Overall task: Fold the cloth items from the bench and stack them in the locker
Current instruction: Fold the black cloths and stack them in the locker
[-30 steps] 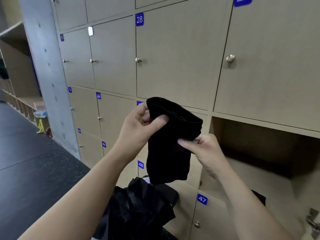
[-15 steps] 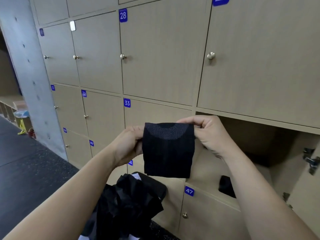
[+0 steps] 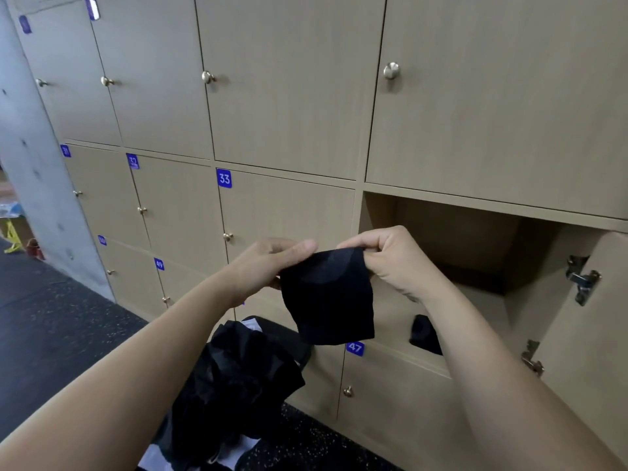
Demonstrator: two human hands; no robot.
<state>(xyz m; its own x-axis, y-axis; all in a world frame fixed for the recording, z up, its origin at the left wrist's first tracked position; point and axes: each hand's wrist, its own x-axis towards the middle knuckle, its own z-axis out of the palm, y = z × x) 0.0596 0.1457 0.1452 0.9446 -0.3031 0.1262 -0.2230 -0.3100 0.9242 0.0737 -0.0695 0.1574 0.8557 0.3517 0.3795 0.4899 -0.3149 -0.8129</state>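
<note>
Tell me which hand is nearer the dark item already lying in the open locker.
Right. The right hand pinches the black cloth above and left of that dark item; the left hand holds the cloth's other corner, farther left.

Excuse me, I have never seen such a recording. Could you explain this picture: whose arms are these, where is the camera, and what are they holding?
There is no machine here. A person works with bare hands, and the camera sits on the person's head, looking forward and down. The left hand and the right hand each pinch the top edge of a small folded black cloth. Behind is a wall of light wooden lockers; one open locker holds a dark folded item. Below lies a heap of crumpled black clothes.
</note>
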